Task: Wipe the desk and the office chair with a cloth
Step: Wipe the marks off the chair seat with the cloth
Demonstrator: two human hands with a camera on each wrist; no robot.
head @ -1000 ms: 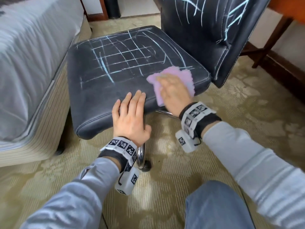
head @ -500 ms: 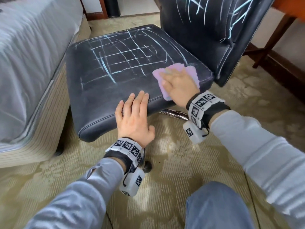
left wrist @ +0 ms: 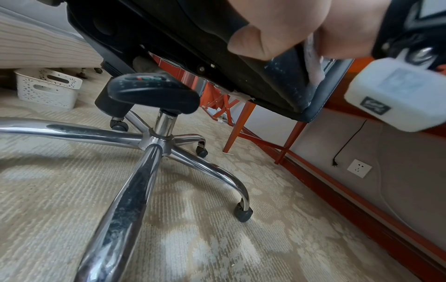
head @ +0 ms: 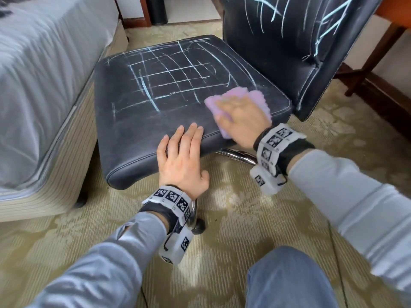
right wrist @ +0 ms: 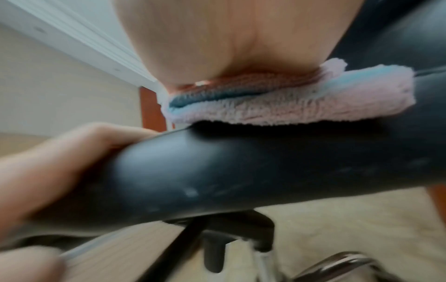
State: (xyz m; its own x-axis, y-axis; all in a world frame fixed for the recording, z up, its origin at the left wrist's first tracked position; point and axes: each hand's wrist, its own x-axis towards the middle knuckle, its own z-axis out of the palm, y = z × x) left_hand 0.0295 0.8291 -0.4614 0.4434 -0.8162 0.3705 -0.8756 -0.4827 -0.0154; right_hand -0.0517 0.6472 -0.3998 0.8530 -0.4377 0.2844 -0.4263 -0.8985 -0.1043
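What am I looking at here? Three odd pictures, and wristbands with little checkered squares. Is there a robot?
No robot: a person wears three cameras, one on the head and one on each wrist. The head view looks down at a black office chair scribbled with chalk lines. The right hand presses a pink cloth flat on the seat, wiping. The left hand rests on the seat's front edge. The left wrist view peers under the seat at the chrome base; the blurred right wrist view shows the cloth up close.
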